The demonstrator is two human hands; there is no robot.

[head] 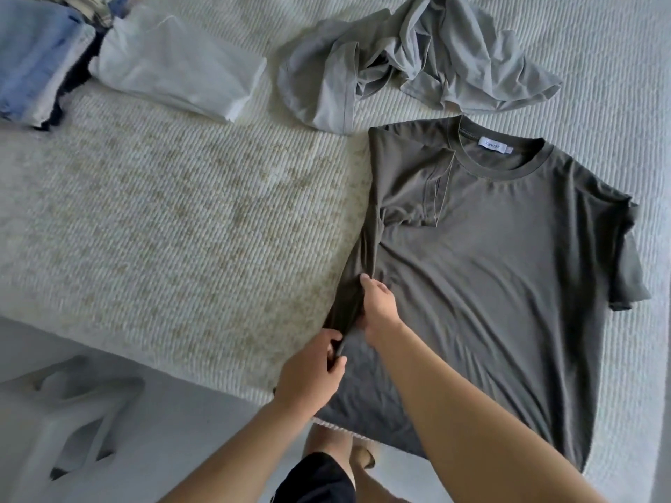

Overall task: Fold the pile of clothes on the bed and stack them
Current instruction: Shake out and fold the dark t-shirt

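Left hand and right hand, fingers curled, both apparently gripping the bunched side edge of the dark grey T-shirt on the bed

One head-worn camera looks steeply down, close over the bed.

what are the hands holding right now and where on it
Both hands hold the dark grey t-shirt along its side edge: the left hand pinches it near the hem, the right hand grips the bunched fabric just above.
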